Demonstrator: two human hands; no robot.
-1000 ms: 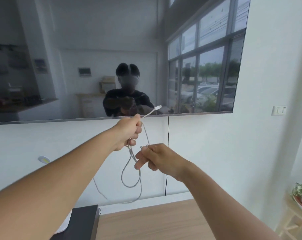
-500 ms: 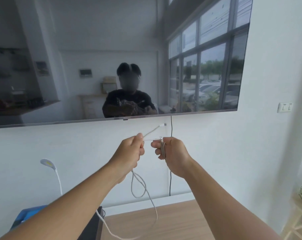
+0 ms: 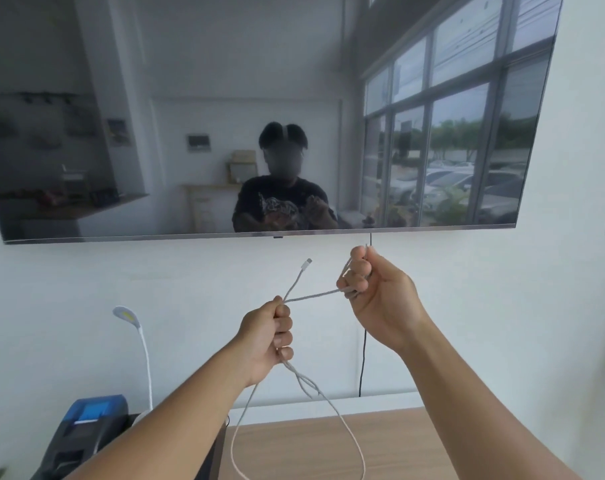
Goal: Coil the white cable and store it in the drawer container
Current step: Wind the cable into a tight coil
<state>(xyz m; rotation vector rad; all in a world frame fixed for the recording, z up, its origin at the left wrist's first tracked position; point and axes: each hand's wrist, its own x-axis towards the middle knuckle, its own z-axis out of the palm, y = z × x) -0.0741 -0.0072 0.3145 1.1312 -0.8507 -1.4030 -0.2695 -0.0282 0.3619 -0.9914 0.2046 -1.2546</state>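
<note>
I'm mid-coil: my left hand and right hand both clench the white cable, so next I judge another loop needs gathering.

I see two bare arms reaching out from the bottom of my view. No sleeves cover them, all the way down to the wrists. The left hand has no ring, watch or band on it. The right hand is bare too. The fingers have short nails. I see no glove on either hand.
</note>
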